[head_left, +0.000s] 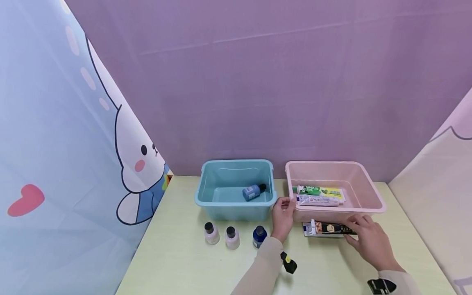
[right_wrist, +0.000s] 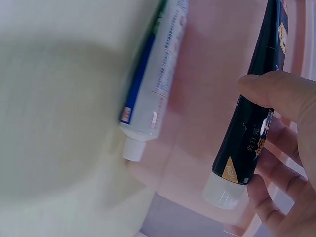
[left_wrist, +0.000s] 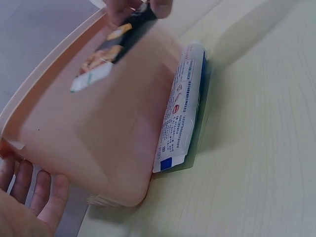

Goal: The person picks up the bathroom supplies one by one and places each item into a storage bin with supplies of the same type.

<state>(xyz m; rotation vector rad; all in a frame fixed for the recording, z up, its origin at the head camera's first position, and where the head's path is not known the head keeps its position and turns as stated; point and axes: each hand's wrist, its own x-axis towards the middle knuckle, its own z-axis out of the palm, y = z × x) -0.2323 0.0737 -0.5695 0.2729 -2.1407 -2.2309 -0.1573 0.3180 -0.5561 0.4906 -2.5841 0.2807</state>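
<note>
My right hand [head_left: 370, 241] pinches a black toothpaste tube [right_wrist: 244, 126] with a white cap, between thumb and fingers. The tube is held above the table, beside the front wall of the pink bin [head_left: 335, 164]. Below it, a white toothpaste tube with a blue edge [left_wrist: 180, 108] lies on the table along the bin's base; a green edge shows beneath it. My left hand [head_left: 283, 219] touches the pink bin's left front corner, its fingers [left_wrist: 52, 200] against the wall under the rim. Inside the bin lie a green-and-yellow tube [head_left: 321, 191] and a white tube [head_left: 317, 200].
A blue bin [head_left: 236, 209] stands left of the pink one, with a blue bottle [head_left: 252, 192] lying in it. In front of it stand two pale pink bottles [head_left: 212, 235] and a dark blue bottle [head_left: 259, 236], near my left wrist. A purple cloth wall [head_left: 258, 90] rises behind.
</note>
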